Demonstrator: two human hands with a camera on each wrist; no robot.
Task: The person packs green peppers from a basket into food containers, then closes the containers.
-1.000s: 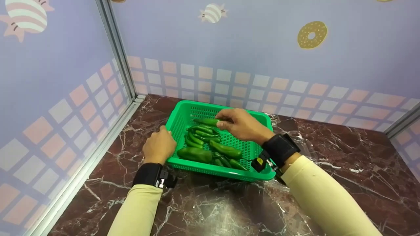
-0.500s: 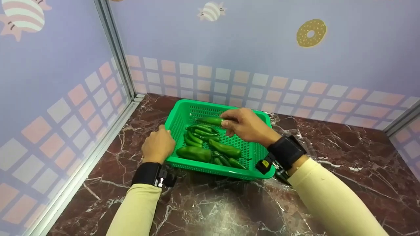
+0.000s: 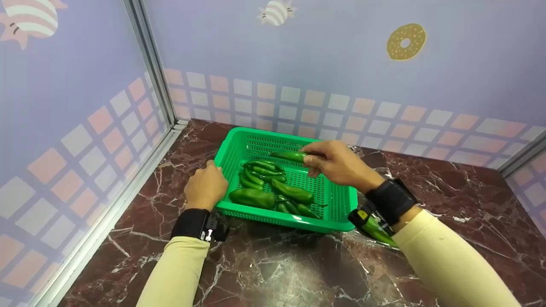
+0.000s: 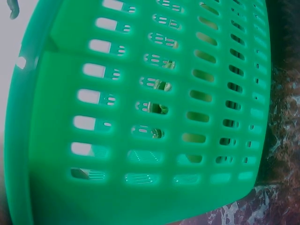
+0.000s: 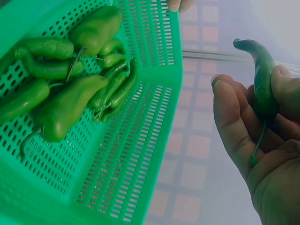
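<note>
Right hand (image 3: 337, 164) pinching a slim, curved dark-green chilli pepper (image 3: 290, 156) near its stem end, held above the far right part of a green perforated plastic basket (image 3: 239, 143). In the right wrist view, thumb and fingers curled round the same pepper (image 5: 262, 79), the thin stalk trailing down across the palm. Right grip narrow, closed on the pepper and nothing else.

Likely very light and fairly firm, with a smooth waxy skin that could slip under a loose pinch; slightly bendable rather than brittle, though the stalk looks easy to snap. Best taken on the thicker body just below the stem, as held here, not by the stalk alone.

Left hand (image 3: 206, 187) resting against the basket's left rim, fingers curled at the edge; hard to tell from the head view whether clasping the rim or only bracing it. Left wrist view filled with slotted basket wall (image 4: 140, 117), no fingers shown.

Inside the basket: a heap of green peppers, with several slender chillies (image 3: 260, 170) toward the far left and fatter, blunter peppers (image 3: 252, 198) along the near side, lying loosely across one another. Right half of the basket floor mostly bare mesh.

Basket sitting flat on a dark red marble-patterned bench (image 3: 277, 264). One more green pepper (image 3: 377, 232) lying on the bench just outside the basket's near right corner, partly hidden under the right wrist.
</note>
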